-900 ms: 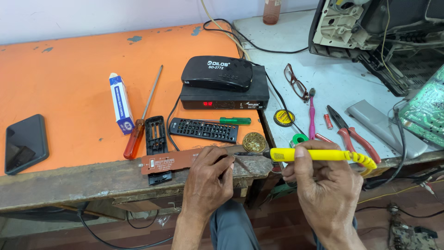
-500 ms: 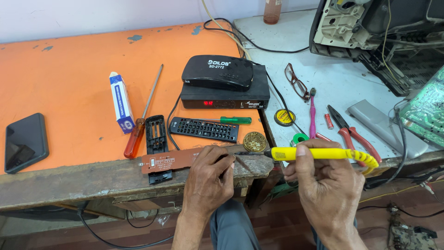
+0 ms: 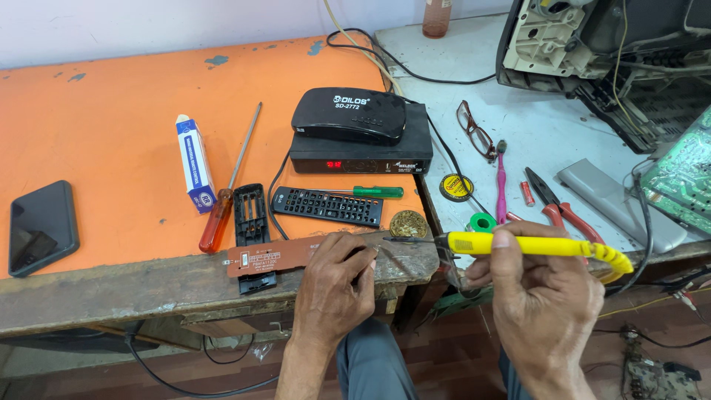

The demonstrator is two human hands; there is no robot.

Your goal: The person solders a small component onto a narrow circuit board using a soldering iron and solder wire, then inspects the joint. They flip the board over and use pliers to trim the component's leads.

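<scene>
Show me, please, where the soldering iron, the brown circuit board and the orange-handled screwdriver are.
soldering iron (image 3: 533,245): head view, on its yellow handle.
circuit board (image 3: 270,258): head view, on its bare left half.
screwdriver (image 3: 215,221): head view, on its orange handle.

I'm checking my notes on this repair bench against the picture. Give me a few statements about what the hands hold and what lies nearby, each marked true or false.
1. The right hand holds a yellow-handled soldering iron. True.
2. The left hand rests on a long brown circuit board at the bench edge. True.
3. The dark phone lies right beside the eyeglasses. False: it lies at the far left of the orange top; the eyeglasses are on the grey surface to the right.
4. The red-handled screwdriver is in the left hand. False: it lies on the bench, untouched.
5. A black remote control lies in front of the stacked set-top boxes. True.
</scene>
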